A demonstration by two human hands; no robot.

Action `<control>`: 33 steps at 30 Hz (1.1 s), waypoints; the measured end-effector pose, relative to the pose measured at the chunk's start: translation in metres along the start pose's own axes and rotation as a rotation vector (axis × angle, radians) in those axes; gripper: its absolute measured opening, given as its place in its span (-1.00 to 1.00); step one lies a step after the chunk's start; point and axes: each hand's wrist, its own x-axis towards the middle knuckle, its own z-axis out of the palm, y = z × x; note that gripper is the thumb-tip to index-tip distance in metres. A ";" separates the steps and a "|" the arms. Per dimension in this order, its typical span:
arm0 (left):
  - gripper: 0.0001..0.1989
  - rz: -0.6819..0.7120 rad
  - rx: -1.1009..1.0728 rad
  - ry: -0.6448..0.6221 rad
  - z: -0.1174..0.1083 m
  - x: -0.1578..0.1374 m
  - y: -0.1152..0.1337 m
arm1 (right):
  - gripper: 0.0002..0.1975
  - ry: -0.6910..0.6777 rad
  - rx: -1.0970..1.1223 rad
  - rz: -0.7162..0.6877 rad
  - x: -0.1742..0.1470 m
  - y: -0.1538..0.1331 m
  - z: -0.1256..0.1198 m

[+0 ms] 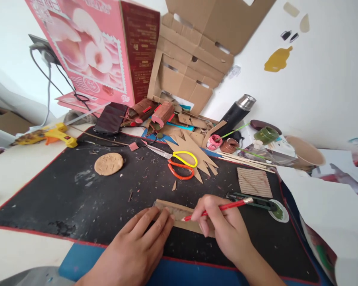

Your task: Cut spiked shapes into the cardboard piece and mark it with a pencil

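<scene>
In the head view, a strip of brown cardboard (pixel 191 225) lies near the front of the black mat, with what looks like a clear ruler (pixel 179 213) on top. My left hand (pixel 143 234) lies flat over their left end, fingers stretched and pressing down. A red pencil (pixel 223 207) is pinched in my right hand (pixel 220 222); its tip meets the ruler and strip just right of my left fingertips. Part of the strip is hidden beneath both hands. Beyond them rest scissors (pixel 179 161) with yellow and orange handles, blades apart, partly over a jagged cardboard cutout (pixel 193 149).
A round clay disc (pixel 109 163) sits left on the mat (pixel 77 206). A utility knife (pixel 253 201), corrugated cardboard (pixel 254 182) and a lid of green paint (pixel 279 211) lie right. Behind stand paint jars (pixel 229 145), a black flask (pixel 235 115) and a yellow glue gun (pixel 59 135).
</scene>
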 end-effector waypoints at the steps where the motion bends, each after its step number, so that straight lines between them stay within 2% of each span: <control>1: -0.60 -0.002 -0.003 0.006 0.001 0.000 0.000 | -0.41 -0.019 -0.014 0.014 0.005 0.000 0.002; 11: -0.59 -0.008 0.013 0.018 0.007 -0.004 -0.002 | -0.52 -0.093 -0.144 -0.011 0.033 0.002 0.009; 18: -0.61 -0.019 0.021 0.026 0.005 -0.002 -0.001 | -0.52 -0.145 -0.138 -0.054 0.040 0.007 0.015; 33: -0.59 -0.014 0.035 -0.012 0.004 -0.003 -0.001 | -0.54 -0.213 -0.197 -0.040 0.045 0.011 0.026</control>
